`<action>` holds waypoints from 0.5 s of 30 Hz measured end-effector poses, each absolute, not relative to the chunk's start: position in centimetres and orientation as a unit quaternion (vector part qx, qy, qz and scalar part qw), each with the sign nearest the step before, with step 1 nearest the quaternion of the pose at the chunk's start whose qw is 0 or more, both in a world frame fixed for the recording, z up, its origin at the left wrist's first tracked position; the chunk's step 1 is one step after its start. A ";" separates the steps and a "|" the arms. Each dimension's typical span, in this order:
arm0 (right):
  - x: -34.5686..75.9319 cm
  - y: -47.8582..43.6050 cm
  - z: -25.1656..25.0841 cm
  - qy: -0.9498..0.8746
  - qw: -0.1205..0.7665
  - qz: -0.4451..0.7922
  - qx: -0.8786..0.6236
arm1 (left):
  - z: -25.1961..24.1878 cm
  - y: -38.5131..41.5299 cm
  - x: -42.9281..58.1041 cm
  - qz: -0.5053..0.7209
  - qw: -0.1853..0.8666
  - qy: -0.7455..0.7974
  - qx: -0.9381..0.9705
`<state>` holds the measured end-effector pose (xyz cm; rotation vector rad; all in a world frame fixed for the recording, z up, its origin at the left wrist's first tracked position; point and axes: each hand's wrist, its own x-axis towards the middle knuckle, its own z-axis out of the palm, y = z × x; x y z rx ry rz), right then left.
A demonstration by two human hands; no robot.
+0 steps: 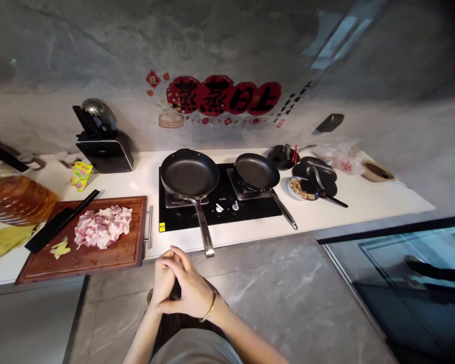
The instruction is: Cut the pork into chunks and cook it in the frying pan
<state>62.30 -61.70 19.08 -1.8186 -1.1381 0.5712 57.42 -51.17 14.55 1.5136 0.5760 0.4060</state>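
A: Pans (189,174)?
B: Black, silver handles (203,227). Stove (182,217) black, yellow sticker (162,227).
A: Board (109,260)?
B: Reddish brown. Meat (104,226) pink-white.
A: Table (144,177), wall (98,45)?
B: White; mottled grey, red-and-black lettering (218,96). Bracelet (209,309) gold.

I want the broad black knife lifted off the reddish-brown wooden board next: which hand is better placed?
Left, I'd judge. The left hand is nearer the broad black knife and reddish-brown wooden board, both on that side; the right hand would have to reach across. The two hands touch.
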 end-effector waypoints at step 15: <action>86.0 -69.0 8.1 -0.200 0.228 0.098 -0.948 | 14.1 -52.2 57.3 0.133 0.682 0.368 0.618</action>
